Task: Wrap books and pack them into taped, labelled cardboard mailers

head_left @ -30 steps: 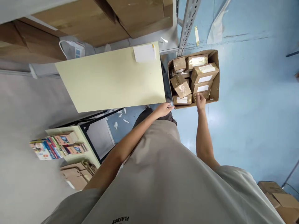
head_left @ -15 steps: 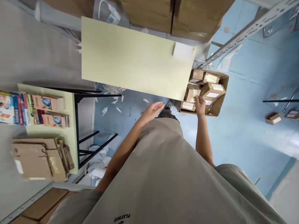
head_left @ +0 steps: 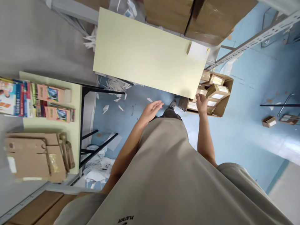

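While two hands point(head_left: 150, 112) point(head_left: 201, 104) hover, one carton point(head_left: 223, 104) near right.

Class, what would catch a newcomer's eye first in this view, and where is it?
The long pale tabletop at upper centre likely dominates. By its right end, an open carton holds small boxes; at left, colourful books sit on another pale table.

A pale yellow table point(head_left: 145, 53) stands over a blue floor point(head_left: 239, 140). To the table's left is a plain grey wall point(head_left: 42, 40). Along its far side runs a grey shelf point(head_left: 75, 12), and near its right end a perforated metal post point(head_left: 255, 40). White paper scraps point(head_left: 117, 84) litter the ground by its near left corner. Well to its right, light glares off the floor.
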The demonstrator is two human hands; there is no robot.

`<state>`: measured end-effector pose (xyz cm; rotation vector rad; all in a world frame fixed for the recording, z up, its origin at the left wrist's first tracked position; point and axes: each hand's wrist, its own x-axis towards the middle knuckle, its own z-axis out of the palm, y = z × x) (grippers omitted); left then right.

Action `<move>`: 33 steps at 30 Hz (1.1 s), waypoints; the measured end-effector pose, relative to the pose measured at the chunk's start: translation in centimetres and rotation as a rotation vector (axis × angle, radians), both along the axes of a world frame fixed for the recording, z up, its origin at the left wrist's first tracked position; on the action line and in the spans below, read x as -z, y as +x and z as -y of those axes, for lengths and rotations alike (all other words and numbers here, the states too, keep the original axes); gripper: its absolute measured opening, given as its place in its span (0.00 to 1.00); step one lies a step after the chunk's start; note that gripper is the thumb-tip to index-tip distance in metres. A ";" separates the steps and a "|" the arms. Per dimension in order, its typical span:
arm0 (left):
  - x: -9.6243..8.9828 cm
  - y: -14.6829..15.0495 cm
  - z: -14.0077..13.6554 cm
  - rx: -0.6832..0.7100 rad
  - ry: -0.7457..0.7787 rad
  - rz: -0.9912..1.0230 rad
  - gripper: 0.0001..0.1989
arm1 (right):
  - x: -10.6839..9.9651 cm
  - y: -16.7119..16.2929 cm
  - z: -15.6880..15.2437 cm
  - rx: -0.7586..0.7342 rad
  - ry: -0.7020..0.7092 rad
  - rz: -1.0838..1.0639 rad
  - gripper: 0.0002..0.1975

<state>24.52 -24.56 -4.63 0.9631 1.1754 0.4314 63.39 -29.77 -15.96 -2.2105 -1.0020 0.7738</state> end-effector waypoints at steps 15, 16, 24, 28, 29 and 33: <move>5.4 22.7 -4.2 0.382 -0.077 -0.020 0.23 | 12.9 8.7 -1.5 0.258 -0.550 -0.004 0.66; 5.9 24.1 -4.3 0.389 -0.075 -0.019 0.23 | 14.2 9.2 -2.5 0.277 -0.589 -0.016 0.72; 8.0 28.9 -5.4 0.307 -0.085 -0.084 0.28 | 22.8 12.2 -6.3 0.311 -0.769 -0.017 0.84; 8.7 29.9 -5.3 0.279 -0.125 -0.112 0.33 | 24.4 13.4 -6.8 0.241 -0.841 0.050 0.80; 8.8 30.2 -5.2 0.281 -0.134 -0.117 0.34 | 24.6 13.5 -7.1 0.227 -0.857 0.061 0.78; 9.4 31.0 -4.7 0.291 -0.140 -0.151 0.33 | 24.8 13.5 -7.9 0.228 -0.852 0.063 0.73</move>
